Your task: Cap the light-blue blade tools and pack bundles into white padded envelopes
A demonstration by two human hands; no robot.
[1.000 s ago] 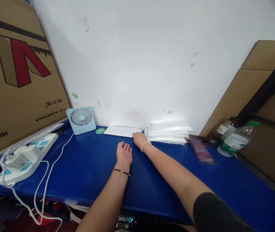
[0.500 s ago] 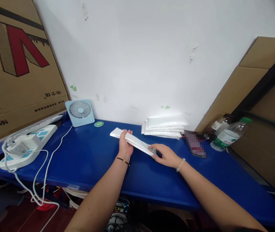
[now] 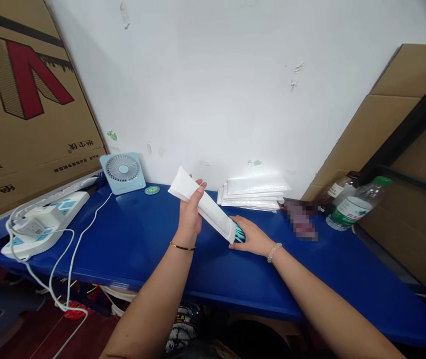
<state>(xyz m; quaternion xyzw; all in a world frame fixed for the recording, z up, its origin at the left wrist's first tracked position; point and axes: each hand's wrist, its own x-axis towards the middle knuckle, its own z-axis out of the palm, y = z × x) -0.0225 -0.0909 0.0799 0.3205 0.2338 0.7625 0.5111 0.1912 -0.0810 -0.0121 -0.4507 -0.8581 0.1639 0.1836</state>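
Observation:
My left hand is closed around a long white padded sleeve, thumb on top and fingers underneath. The sleeve slants above the table, its far end up to the left. From its lower right end pokes a teal thing with black stripes; most of it is hidden inside, so I cannot tell its kind. Closed on that striped end is my right hand, its fingers right beside the sleeve's mouth. Behind, a stack of flat white sleeves lies against the wall.
On the blue table stand a light blue fan and a white power strip with cables. A green round coaster lies beside the fan. Bottles and a blurred-out item are at the right, near cardboard.
The sleeve has turned its broad face up and its left end has risen. The teal striped end now shows at its right mouth, in my right hand.

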